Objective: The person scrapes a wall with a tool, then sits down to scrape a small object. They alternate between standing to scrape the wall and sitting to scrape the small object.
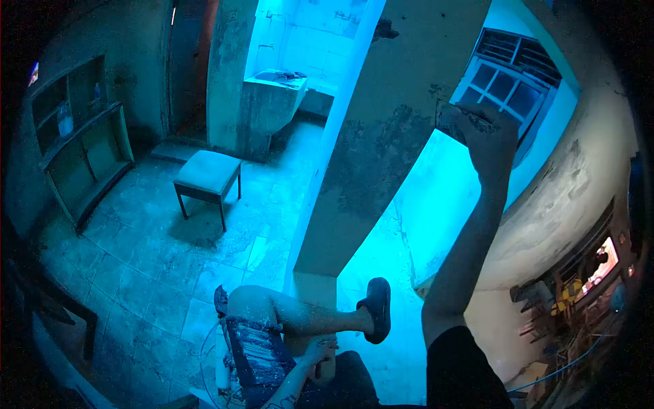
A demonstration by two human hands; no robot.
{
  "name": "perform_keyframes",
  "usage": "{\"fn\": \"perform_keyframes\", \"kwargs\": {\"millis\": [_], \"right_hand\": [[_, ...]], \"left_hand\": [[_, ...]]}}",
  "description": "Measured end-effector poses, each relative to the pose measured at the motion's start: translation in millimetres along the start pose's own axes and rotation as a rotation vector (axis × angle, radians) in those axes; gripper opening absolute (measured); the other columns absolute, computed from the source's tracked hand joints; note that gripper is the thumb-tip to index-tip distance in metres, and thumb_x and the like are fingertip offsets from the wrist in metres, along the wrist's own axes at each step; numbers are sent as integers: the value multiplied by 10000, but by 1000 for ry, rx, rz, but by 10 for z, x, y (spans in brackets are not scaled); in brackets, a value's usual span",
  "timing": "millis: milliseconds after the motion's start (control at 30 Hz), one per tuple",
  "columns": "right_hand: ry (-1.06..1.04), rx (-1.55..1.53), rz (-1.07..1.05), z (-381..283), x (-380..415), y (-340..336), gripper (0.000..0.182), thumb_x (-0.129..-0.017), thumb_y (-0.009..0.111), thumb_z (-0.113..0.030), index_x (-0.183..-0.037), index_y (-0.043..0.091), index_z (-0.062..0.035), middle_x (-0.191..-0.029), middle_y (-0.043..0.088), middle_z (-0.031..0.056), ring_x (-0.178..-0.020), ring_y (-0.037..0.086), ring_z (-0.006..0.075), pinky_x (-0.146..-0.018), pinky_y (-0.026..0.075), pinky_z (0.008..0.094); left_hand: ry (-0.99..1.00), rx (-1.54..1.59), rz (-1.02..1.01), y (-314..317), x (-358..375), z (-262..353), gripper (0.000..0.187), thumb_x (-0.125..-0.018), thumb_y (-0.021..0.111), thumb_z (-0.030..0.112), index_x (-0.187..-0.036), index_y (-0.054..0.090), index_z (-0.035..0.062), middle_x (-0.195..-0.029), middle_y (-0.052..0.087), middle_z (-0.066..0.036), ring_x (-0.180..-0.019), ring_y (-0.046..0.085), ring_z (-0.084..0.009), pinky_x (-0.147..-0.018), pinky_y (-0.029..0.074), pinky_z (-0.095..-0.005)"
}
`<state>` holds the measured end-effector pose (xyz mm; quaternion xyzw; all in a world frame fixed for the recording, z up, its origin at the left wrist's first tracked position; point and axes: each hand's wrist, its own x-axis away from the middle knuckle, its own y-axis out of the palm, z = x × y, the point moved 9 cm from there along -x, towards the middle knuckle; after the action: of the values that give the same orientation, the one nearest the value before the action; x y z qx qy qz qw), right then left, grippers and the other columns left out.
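Note:
My right arm reaches up at the right, and my right hand (489, 133) is closed near the lower edge of the patchy wall section (402, 129). Its fingers are in shadow; what they hold, if anything, is hard to make out. Low in the middle, my left hand (320, 350) is wrapped round a pale oblong object (325, 371), partly covered by the fingers. Beside that hand is a bent leg (306, 316) in frayed denim shorts (259, 354), with a dark sandal (378, 310) on the foot.
A padded stool (210, 172) stands on the tiled floor (136, 273). A low shelf frame (87, 163) lines the left wall. Behind are a sink counter (276, 80) and a barred window (507, 85). Cluttered items (572, 296) and a blue cable (562, 371) lie right.

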<state>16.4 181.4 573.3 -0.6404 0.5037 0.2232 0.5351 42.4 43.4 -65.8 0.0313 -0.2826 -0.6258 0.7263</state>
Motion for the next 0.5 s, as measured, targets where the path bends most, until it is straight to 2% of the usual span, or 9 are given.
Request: {"fn": "perform_keyframes", "kwargs": {"millis": [33,100,133,233,300,367,400,433,500], "right_hand": [[76,-82,-4,114,20,26,223,-631,673,-134,-782,616,20,-718,617,121,-629,599,182,-577,472,264],[-148,572,145,117,62,433,203,-634,669,-123,-780,618,9,-757,613,140,-662,602,220,-602,476,289],[-104,427,12,124,65,455,203,-631,672,-120,-784,619,3,-784,608,154,-686,600,249,-624,477,310],[-101,281,82,-56,76,98,238,-619,673,-194,-745,624,2,-634,613,118,-588,608,158,-542,470,259],[5,33,98,-60,87,-53,265,-626,687,-222,-745,621,5,-653,615,119,-605,609,177,-566,477,263],[-124,226,95,341,-11,255,289,-626,680,-244,-760,623,6,-691,616,126,-638,611,210,-600,480,293],[-46,422,80,291,16,460,319,-622,673,-276,-773,626,1,-724,616,129,-654,608,228,-624,476,325],[-107,469,77,84,79,421,346,-618,667,-297,-782,626,4,-708,615,136,-644,606,243,-639,474,344],[-49,306,39,285,18,328,337,-620,666,-297,-779,627,-2,-692,614,135,-650,608,249,-647,477,340]], "left_hand": [[-2,1,-2,-1,-24,-46,320,-834,480,238,-1085,501,41,-990,550,-103,-936,505,-184,-719,434,-347],[63,153,-76,16,-30,-107,291,-836,476,226,-1062,520,48,-988,554,-91,-937,507,-180,-713,437,-345],[57,147,-76,37,51,-12,291,-836,476,226,-1062,520,48,-988,554,-91,-937,507,-180,-713,437,-345],[-95,28,38,58,211,176,281,-831,482,219,-1057,524,57,-989,556,-85,-945,506,-178,-716,437,-341],[-129,149,56,45,168,128,275,-826,483,195,-1066,516,66,-1008,547,-86,-947,506,-183,-712,438,-344],[-215,86,76,55,171,69,280,-824,481,189,-1075,508,66,-1021,540,-89,-949,505,-190,-721,432,-351],[-301,18,99,25,209,-12,286,-823,480,182,-1084,499,67,-1035,533,-93,-952,504,-198,-730,427,-359],[-303,11,100,-8,199,-70,286,-823,480,182,-1084,499,67,-1035,533,-93,-952,504,-198,-730,427,-359],[23,76,-46,45,121,87,295,-828,470,195,-1098,484,75,-1056,520,-99,-951,504,-202,-734,421,-370]]}}
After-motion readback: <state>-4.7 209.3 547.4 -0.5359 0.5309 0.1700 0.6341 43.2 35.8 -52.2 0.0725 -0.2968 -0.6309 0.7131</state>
